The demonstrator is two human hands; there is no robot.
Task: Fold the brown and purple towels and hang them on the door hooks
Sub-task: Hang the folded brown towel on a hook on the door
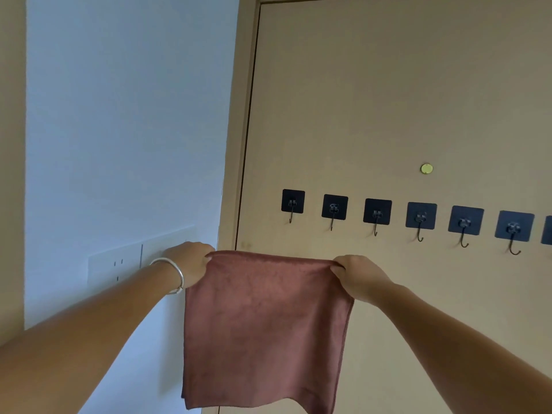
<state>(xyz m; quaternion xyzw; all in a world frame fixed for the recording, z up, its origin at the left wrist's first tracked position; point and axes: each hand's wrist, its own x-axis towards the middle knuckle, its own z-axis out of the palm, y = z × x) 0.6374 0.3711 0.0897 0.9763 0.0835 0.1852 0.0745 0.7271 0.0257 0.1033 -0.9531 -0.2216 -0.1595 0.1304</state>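
A brown towel (263,327) hangs stretched flat between my two hands in front of the beige door (388,100). My left hand (191,262) pinches its upper left corner, and my right hand (360,276) pinches its upper right corner. The top edge is held level just below a row of several black square adhesive hooks (378,212) stuck across the door. The leftmost hook (292,201) is right above the towel. All hooks in view are bare. No purple towel is in view.
The door frame (236,174) runs down behind the towel's left part. Left of it is a white wall (119,130) with a socket and switch plate (119,265). A small brass peephole cover (426,168) sits above the hooks.
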